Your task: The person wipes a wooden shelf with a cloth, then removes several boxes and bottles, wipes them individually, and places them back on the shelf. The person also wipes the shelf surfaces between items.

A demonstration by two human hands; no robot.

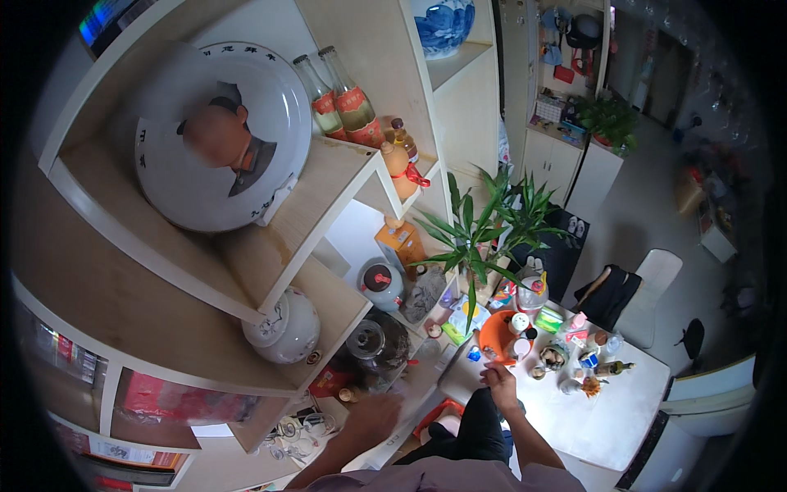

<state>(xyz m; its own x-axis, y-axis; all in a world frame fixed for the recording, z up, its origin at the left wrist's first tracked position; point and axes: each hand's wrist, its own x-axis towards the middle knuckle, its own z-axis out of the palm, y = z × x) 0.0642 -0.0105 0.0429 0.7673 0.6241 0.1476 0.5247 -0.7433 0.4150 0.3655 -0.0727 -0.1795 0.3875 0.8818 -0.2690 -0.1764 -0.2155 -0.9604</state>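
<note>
My left hand (376,419), blurred, is in front of the lower shelf, beside a dark glass jar (376,344) and a red box (330,380). Its fingers cannot be made out. Over the near edge of the white table (605,424) is my right hand (502,386), its fingers bent inward; whether anything small is between them is unclear. An orange basin (492,332) stands just beyond that hand, with a white bottle (521,348) by its rim. Below the left hand, several stemmed glasses (289,440) stand on a low surface.
A large portrait plate (280,92) bearing writing leans in the upper shelf, beside two glass bottles (353,107) and a gourd (396,161). A lidded porcelain jar (286,332) sits lower. A leafy plant (476,246) spreads beside the shelf. A chair (652,289) stands beyond the table.
</note>
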